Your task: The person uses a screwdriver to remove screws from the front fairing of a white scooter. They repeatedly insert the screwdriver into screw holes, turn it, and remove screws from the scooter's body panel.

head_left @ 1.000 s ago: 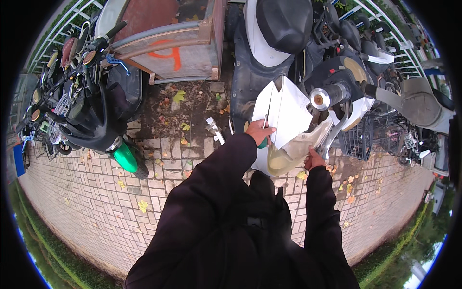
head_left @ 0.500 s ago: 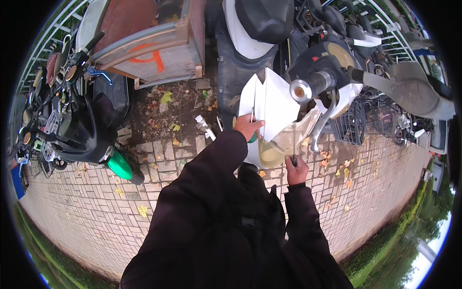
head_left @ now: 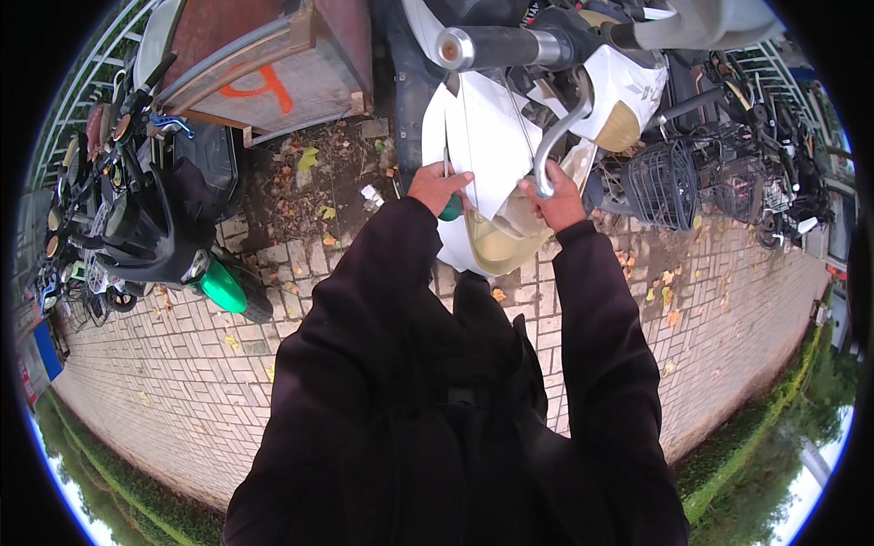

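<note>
A white scooter front panel stands before me, split by a gap along its left part. Below it, the yellowed clear headlight cover bulges toward me. My left hand is closed at the panel's left edge around a green-handled screwdriver; its thin metal shaft points up past my fingers. Closed at the panel's right edge, my right hand has a thin dark-handled tool in its fingers, mostly hidden. The silver brake lever passes in front of that hand, under the black handlebar grip.
A worn wooden cabinet with an orange mark stands at the far left. Left of it are parked scooters, one with a green front fender. Bikes with a black wire basket crowd the right. Brick paving bears scattered leaves.
My right hand has moved up from below the headlight cover to the panel's right edge, behind the brake lever. My left hand keeps its hold. The view has shifted, bringing the handlebar nearer.
</note>
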### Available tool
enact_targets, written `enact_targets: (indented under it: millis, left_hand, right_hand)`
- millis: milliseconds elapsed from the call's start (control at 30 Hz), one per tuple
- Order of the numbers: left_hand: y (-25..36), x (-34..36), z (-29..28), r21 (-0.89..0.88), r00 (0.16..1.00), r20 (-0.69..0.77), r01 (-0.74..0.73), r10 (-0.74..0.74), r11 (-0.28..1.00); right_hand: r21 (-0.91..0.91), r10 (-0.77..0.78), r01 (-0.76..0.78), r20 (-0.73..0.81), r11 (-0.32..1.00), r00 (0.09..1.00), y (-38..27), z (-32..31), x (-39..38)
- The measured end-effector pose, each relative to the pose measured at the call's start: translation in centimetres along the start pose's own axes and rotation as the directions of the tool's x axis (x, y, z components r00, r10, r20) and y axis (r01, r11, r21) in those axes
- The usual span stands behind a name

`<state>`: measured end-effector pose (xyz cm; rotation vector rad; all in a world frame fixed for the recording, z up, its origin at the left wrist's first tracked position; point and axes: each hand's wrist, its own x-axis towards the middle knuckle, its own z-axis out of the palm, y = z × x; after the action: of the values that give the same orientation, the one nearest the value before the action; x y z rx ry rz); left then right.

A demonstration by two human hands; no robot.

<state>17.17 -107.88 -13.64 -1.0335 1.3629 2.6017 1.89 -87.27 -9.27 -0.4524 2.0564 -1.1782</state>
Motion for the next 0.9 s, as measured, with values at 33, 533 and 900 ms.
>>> enact_targets:
  millis: [33,533,900]
  left_hand:
    - [-0.1,0.0,-0.1,-0.024,1.000,-0.002,0.015,-0.015,1.000]
    - [-10.9,-5.2,8.7,-0.277,0.993,0.006,0.117,-0.120,0.954]
    - [-8.9,-4.9,13.6,-0.247,0.988,-0.142,0.031,-0.067,0.968]
  right_hand:
    - [0.017,-0.020,0.020,0.008,1.000,1.000,0.1,-0.2,0.3]
    - [-0.335,-0.153,0.205,0.174,0.920,0.973,0.0,-1.7,2.9]
    - [-0.403,-0.165,0.254,0.243,0.879,0.956,-1.7,-2.8,3.3]
